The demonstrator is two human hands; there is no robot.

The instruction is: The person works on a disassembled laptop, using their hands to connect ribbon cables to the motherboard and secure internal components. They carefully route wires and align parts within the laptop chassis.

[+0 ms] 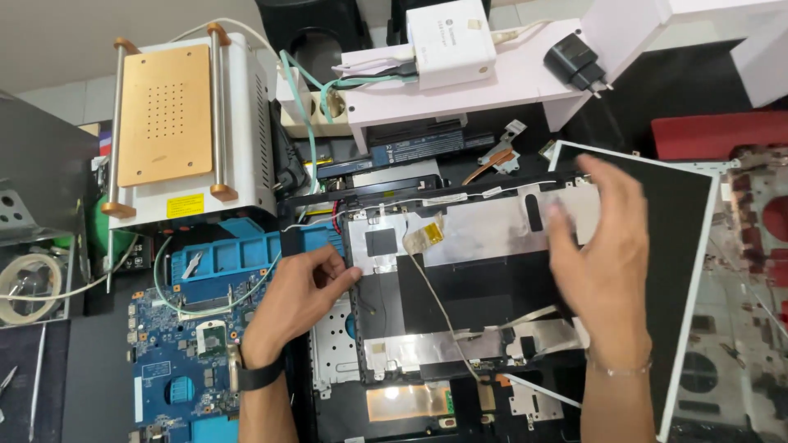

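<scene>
1. Silver foil and black sheet cover the inside of the laptop lid shell (460, 271), which lies open on the bench with its screen already out; the loose display panel (681, 238) leans just to the right of the right hand.
2. At the shell's left edge, the left hand (300, 299) pinches the rim with curled fingers, steadying it.
3. Over the shell's right side, the right hand (603, 254) hovers with flat, spread fingers and holds nothing; it is blurred, so I cannot tell whether it touches.
4. Between the hands, a thin cable (435, 303) and gold flex strip (423, 238) remain attached.
5. Left of the left hand lies a bare blue motherboard (176, 369), so the teardown looks well advanced, though the lid's wiring is not yet stripped.
</scene>
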